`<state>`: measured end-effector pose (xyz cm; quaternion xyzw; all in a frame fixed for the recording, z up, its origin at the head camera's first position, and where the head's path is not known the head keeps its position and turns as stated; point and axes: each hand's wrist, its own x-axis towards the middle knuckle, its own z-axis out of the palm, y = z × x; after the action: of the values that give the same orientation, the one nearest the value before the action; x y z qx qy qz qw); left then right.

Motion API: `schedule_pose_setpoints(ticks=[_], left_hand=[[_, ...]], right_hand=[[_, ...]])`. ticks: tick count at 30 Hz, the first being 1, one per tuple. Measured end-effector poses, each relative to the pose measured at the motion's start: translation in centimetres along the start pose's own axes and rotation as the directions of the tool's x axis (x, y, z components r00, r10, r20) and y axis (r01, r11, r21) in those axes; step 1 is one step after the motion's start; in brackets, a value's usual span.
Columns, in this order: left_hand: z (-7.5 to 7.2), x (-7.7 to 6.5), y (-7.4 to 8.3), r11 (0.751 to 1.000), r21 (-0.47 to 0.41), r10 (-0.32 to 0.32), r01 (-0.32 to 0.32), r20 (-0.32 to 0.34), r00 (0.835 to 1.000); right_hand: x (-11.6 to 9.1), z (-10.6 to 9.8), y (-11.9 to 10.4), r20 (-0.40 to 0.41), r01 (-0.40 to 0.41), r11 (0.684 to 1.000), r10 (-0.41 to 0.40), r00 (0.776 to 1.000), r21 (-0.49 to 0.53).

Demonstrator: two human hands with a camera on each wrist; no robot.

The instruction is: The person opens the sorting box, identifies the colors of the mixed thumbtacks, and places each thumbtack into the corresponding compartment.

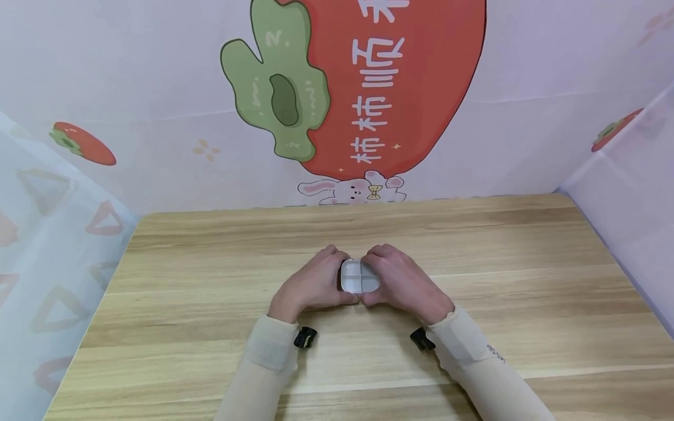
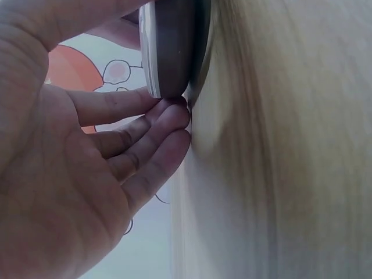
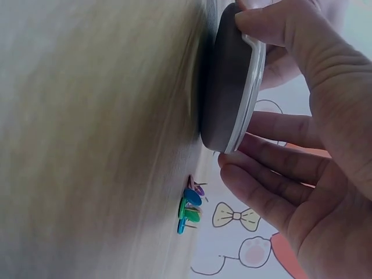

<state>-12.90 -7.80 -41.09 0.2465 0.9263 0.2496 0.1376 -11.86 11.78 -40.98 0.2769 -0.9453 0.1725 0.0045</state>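
- Table (image 1: pixel 174 280): pale wood grain. The person's arms come in from its near edge, left and right sleeves (image 1: pixel 265 362) cream, slanting inward to meet near the middle.
- Left hand (image 1: pixel 313 283): bent inward at the wrist, thumb along the near side of the box, fingers curled to the far side; it grips the box's left end.
- Right hand (image 1: pixel 402 280): mirrors the left, thumb near and fingers far, clamped on the right end and covering part of it. The hands almost meet across the box.
- Box (image 1: pixel 351 283): between the two hands, around mid-table, small, with rounded corners. The inside is pale grey, split by a cross-shaped divider into four compartments. It sits low at the table; whether its base touches the wood is hard to tell.
- Box's outside: only the wrist views show the wall well, smooth and dark brown-grey, with a pale, shiny rim.
- Pins (image 3: pixel 192 206): the right wrist view alone shows this little cluster on the table near the right fingertips, flat-headed, in blue, green, teal and purple. The head view does not show them.
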Motion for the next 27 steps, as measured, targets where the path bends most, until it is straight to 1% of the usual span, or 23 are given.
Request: schedule_pose_setpoints(ticks=[3,8,10,18,27], left_hand=[[-0.04,0.07,0.0,1.0,0.015,0.019,-0.018,-0.01,1.0],[-0.07,0.23,0.09,0.993,0.085,0.09,-0.087,-0.038,0.995],[-0.06,0.24,0.13,0.989,0.106,0.106,-0.101,-0.044,0.993],[0.21,0.16,0.04,0.991,0.109,0.087,-0.081,-0.05,0.995],[0.36,0.21,-0.1,0.993,0.094,0.082,-0.075,-0.073,0.994]], right_hand=[[-0.02,-0.01,-0.07,-0.007,0.007,1.0,-0.007,1.0,-0.007],[0.02,-0.11,-0.32,0.006,0.019,0.998,-0.019,1.0,-0.064],[0.05,-0.14,-0.4,0.018,0.024,0.996,-0.022,1.0,-0.085],[0.16,-0.09,-0.45,0.044,0.063,0.99,-0.058,0.997,-0.127],[0.18,-0.09,-0.49,0.037,0.084,0.985,-0.079,0.996,-0.15]])
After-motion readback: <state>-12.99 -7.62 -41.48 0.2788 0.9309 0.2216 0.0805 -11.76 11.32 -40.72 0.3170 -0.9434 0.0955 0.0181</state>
